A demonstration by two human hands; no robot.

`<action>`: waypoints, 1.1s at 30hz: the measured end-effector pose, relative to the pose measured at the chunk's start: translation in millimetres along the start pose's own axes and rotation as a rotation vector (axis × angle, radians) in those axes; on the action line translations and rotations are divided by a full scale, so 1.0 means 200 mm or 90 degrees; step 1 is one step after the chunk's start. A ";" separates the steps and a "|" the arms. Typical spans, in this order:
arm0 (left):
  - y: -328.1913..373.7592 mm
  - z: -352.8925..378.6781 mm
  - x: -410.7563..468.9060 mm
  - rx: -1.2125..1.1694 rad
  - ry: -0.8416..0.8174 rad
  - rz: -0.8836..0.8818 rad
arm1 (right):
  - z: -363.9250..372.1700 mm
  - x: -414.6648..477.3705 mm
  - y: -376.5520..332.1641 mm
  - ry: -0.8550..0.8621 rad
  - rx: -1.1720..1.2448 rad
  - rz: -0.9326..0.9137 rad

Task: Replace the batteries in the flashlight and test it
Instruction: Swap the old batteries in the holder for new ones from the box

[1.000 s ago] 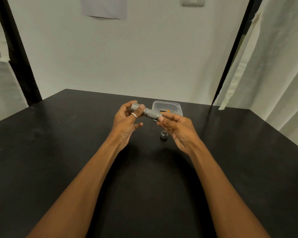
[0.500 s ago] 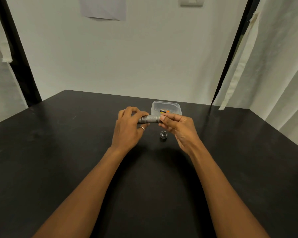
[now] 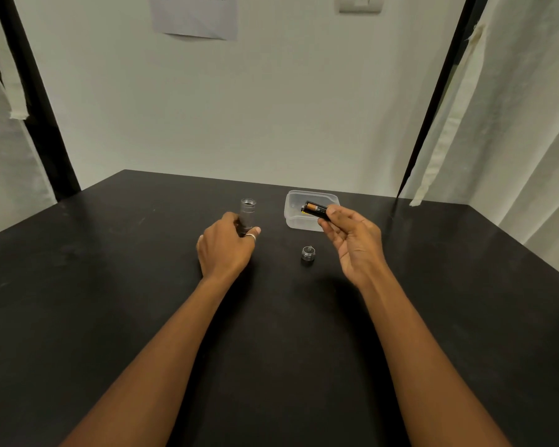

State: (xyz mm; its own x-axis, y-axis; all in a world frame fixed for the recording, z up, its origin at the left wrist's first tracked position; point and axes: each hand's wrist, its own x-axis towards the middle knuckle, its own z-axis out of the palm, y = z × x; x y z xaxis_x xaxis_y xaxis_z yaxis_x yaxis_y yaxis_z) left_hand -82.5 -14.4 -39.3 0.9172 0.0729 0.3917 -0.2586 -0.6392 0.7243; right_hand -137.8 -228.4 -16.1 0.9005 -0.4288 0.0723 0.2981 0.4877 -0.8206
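Standing the flashlight body point(image 3: 248, 214) upright on the black table point(image 3: 110, 285), open threaded end facing up, left hand point(image 3: 226, 246) wrapping its lower part, a ring point(image 3: 251, 236) showing on one finger

Pinching the battery holder point(image 3: 315, 210) in the right hand point(image 3: 352, 240), thumb and fingertips clamping its near end, the far end sticking out up and to the left, a copper and black cell showing in it

Hovering that holder over the clear plastic container point(image 3: 292, 217), which is sitting on the table just behind the right hand, near the back edge; something yellow peeking from under the holder inside the tub, too small to identify

Resting alone on the table between the two hands, a little nearer the right one and towards the camera, the tail cap point(image 3: 308, 254), spring side up, touching neither hand

Keeping the two hands well apart, flashlight body to the left, holder and tub to the right, both forearms reaching in from the bottom of the view

Hanging on the white wall beyond the table, a sheet of paper point(image 3: 194, 17) with print too small to read, and a wall switch point(image 3: 360, 3) at the top edge; pale curtains point(image 3: 513, 140) draping down on both sides
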 end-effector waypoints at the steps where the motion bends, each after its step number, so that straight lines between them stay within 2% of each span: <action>1: 0.00 0.00 0.00 -0.008 -0.006 -0.012 | 0.00 0.00 0.00 -0.002 -0.004 0.000; 12: 0.03 0.00 -0.02 0.006 -0.022 -0.039 | 0.01 -0.02 0.00 -0.006 -0.026 0.017; 14: 0.06 0.00 -0.04 0.000 0.091 0.017 | 0.01 -0.02 -0.01 -0.009 -0.031 0.019; 16: 0.09 -0.01 -0.06 -0.032 0.235 0.142 | 0.01 -0.02 -0.01 -0.016 -0.041 0.019; 18: 0.12 -0.01 -0.07 -0.062 0.283 0.264 | 0.01 -0.02 0.00 -0.021 -0.060 0.018; 20: 0.15 0.02 -0.10 -0.103 0.223 0.339 | 0.01 -0.02 0.00 -0.030 -0.090 0.016; 22: 0.18 0.06 -0.14 -0.139 0.122 0.335 | 0.01 -0.02 0.01 -0.055 -0.120 0.011; 25: 0.20 0.12 -0.16 -0.207 -0.013 0.213 | 0.01 -0.02 0.02 -0.097 -0.148 0.003; 28: 0.22 0.12 -0.15 -0.366 -0.173 0.028 | 0.01 -0.02 0.03 -0.131 -0.169 -0.003; 30: 0.23 0.11 -0.15 -0.471 -0.279 -0.057 | 0.01 -0.02 0.05 -0.148 -0.198 -0.011; 33: 0.22 0.10 -0.14 -0.547 -0.342 -0.119 | 0.03 -0.03 0.07 -0.141 -0.287 -0.062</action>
State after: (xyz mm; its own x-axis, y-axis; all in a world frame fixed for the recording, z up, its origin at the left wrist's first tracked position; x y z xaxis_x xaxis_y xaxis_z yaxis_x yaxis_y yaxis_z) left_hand -112.5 -59.4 -30.1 0.9252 -0.3712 0.0783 -0.0337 0.1251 0.9916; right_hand -136.7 -215.5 -24.9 0.9355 -0.2611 0.2380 0.2607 0.0557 -0.9638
